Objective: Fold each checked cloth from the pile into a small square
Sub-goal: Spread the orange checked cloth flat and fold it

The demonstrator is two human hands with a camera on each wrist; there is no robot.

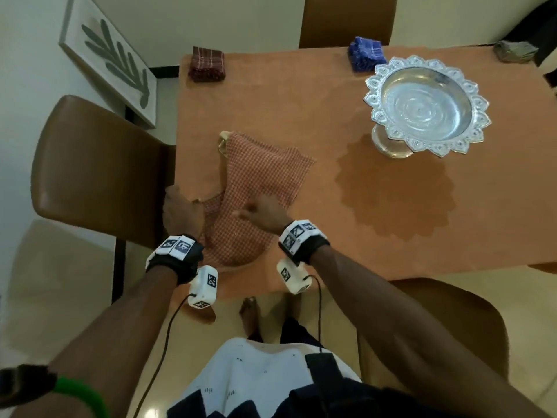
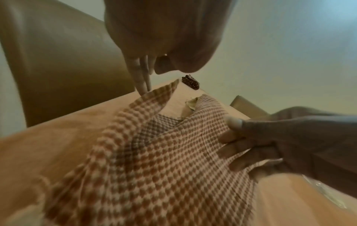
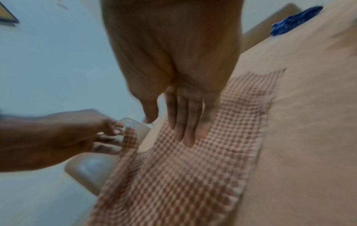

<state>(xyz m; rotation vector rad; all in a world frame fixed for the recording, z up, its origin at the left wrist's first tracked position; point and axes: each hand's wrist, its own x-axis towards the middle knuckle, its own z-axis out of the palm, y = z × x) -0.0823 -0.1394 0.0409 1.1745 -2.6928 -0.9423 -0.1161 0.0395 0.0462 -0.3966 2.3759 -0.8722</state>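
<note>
An orange-and-white checked cloth point(image 1: 259, 188) lies loosely rumpled on the orange tabletop point(image 1: 376, 206), left of centre in the head view, its near end reaching toward the table's lower edge. The left hand point(image 1: 180, 211), at the tabletop's left edge, pinches a corner of the cloth between thumb and fingers point(image 2: 142, 76); in the left wrist view that corner stands lifted off the surface. The right hand point(image 1: 262, 214) lies on the middle of the cloth with its fingers point(image 3: 188, 120) straight and close together, pressing flat on the fabric and gripping nothing.

Toward the top of the head view a folded maroon checked cloth point(image 1: 207, 64) sits at the tabletop's far left corner, and a folded blue cloth point(image 1: 366, 54) sits near the top centre-right. A folded grey cloth point(image 1: 515, 51) lies at the upper right edge. A silver pedestal bowl point(image 1: 426, 104) with a scalloped rim stands at the right, well apart from the cloth being worked. A brown chair point(image 1: 99, 170) stands against the table's left side, just beside the left hand.
</note>
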